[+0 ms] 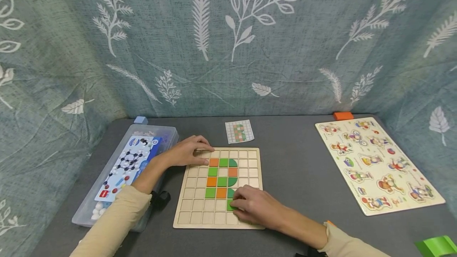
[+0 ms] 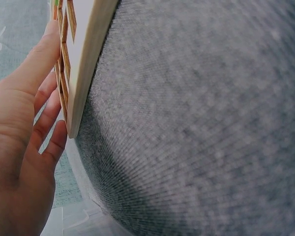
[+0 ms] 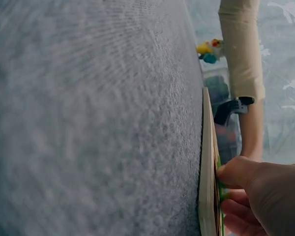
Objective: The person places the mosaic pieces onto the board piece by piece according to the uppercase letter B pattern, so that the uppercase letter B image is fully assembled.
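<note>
A square wooden grid board [image 1: 196,218] lies on the dark table, with orange squares, green squares and dark green rounded pieces in its middle cells. My left hand [image 1: 187,152] rests at the board's upper left corner, its thumb [image 2: 44,49] over the grid and its other fingers along the edge. At the lower end of the pattern, my right hand [image 1: 258,205] holds a green square tile [image 1: 230,205] between thumb and fingers, at a cell of the grid. The right fingers partly cover this tile and the dark green piece [image 1: 230,192] above it.
Behind the board lies a small pattern card [image 1: 235,138]. To the left stands a clear plastic box [image 1: 83,209] with a molecule picture on it. A picture puzzle board [image 1: 375,162] lies on the right, near an orange block [image 1: 343,116] and a green block [image 1: 436,246].
</note>
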Tool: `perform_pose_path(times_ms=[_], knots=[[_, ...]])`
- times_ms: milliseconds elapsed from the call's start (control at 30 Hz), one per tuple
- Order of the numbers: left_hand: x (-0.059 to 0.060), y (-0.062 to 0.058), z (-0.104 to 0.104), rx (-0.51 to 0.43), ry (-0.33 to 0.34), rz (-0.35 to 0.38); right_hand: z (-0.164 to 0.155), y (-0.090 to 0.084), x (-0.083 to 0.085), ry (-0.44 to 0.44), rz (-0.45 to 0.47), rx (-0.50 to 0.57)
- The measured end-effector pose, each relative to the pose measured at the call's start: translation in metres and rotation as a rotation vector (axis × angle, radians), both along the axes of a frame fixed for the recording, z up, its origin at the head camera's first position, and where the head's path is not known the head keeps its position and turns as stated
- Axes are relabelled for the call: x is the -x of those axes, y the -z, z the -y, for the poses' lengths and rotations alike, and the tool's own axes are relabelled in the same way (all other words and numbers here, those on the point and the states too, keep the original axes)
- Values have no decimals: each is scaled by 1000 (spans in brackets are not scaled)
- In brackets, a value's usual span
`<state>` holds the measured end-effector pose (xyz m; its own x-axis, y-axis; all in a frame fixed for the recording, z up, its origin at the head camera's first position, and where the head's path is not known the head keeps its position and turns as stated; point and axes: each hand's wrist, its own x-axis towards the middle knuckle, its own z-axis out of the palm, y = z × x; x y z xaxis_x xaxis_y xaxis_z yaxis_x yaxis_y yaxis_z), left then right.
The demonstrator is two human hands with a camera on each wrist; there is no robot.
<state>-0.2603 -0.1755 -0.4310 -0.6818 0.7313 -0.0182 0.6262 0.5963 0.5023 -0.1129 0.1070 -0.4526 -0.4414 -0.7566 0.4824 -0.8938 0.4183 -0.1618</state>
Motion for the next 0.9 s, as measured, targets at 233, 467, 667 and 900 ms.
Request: perform_pose_path(times_ms=[233,467,667,900], knots=[[-1,2,1,2,1,-1,-7,0,-5,16,15,22],[1,1,0,-1,2,-19,-57,-1,-10,54,133,154],[1,-1,1,-7,3,-14,-103,3,-18,-20,171,199],[0,-1,-2,6,-7,2,-131,6,-29,-162,243,143]])
